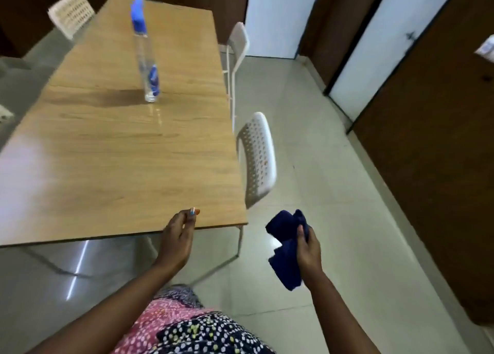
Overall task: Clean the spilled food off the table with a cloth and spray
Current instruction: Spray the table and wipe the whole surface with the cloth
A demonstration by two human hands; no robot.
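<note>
Roughly: right hand (307, 249) out over floor past table (112, 153) corner, fist bunched round dark blue cloth (287, 249). Left hand (177, 236) at near table edge, fingers loosely curled, holding nothing. Clear spray bottle (146, 51), blue trigger, upright mid-table. White chair (258, 156) alongside.

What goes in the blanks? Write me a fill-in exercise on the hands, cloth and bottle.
1. The right hand grips a dark blue ____.
2. The spray bottle stands on the ____, with no hand on it.
3. The left hand, holding nothing, is at the table's near ____.
4. The chairs beside the table are ____ in colour.

Missing words: cloth; table; edge; white
</note>
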